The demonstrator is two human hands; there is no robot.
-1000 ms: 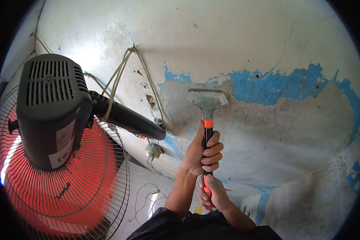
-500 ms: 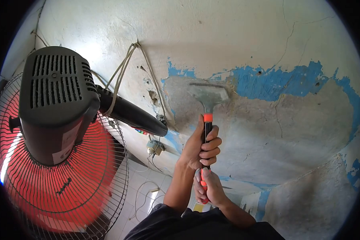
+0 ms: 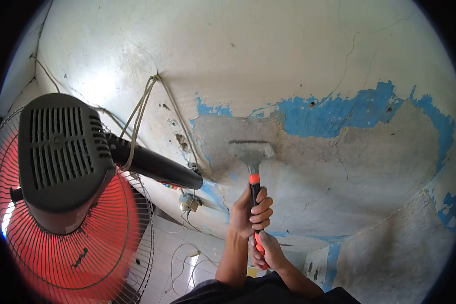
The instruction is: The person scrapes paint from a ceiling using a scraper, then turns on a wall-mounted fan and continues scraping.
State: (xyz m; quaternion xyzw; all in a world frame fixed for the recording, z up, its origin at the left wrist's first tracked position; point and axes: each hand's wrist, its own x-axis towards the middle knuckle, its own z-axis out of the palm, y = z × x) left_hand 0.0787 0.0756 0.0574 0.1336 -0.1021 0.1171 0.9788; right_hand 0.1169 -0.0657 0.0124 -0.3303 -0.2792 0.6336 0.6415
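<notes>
A long-handled wall scraper (image 3: pixel 256 190) with a wide grey head and a black and orange-red handle stands nearly upright in front of me. Its blade edge overlaps a grey bare patch of the wall (image 3: pixel 314 175), below a ragged band of blue paint (image 3: pixel 334 114). My left hand (image 3: pixel 251 213) is wrapped round the upper black part of the handle. Just beneath it, my right hand (image 3: pixel 269 251) is closed on the orange-red lower end, thumb along the grip.
A fan (image 3: pixel 66 152) with red blades inside a wire cage fills the left side. Cord (image 3: pixel 137 121) ties its black pole to a point on the wall. Beside it hangs a small socket box (image 3: pixel 188 201) with wires. Loose cable (image 3: pixel 180 258) lies on the tiled floor.
Both hands have drawn the scraper down the wall, its blade now farther below the blue band. The view has shifted too, so the fan and wall sit lower and farther left.
</notes>
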